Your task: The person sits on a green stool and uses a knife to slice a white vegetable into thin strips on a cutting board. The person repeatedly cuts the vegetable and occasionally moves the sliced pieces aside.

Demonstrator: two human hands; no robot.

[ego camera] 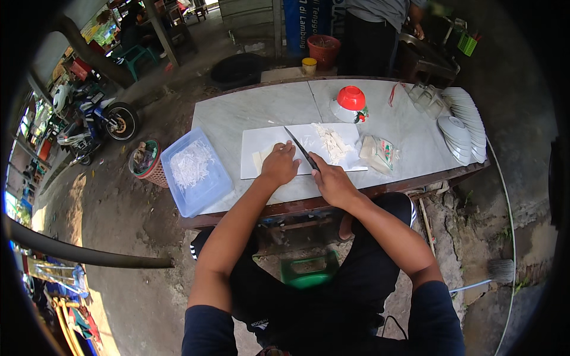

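Observation:
My right hand (pixel 333 181) grips the dark handle of a long knife (pixel 299 144), whose blade points up and left over a white cutting board (pixel 267 136). My left hand (pixel 280 163) rests on pale flat pieces (pixel 259 158) at the board's left part; its fingers are near the blade, and whether they grip anything is hidden. A heap of pale cut strips (pixel 331 143) lies on the right part of the board. Beside the board's right end is a plastic bag (pixel 378 153) with pale contents. Left of the board, a blue plastic tub (pixel 213 196) holds white shreds (pixel 190 164).
Behind the board, a red bowl (pixel 352 98) sits upside down on a white patterned bowl (pixel 340 111). Glasses (pixel 429 101) and stacked white bowls (pixel 455 135) stand at the right. A waste basket (pixel 153 171) is left of the table (pixel 262 104). Another person (pixel 369 40) stands behind it.

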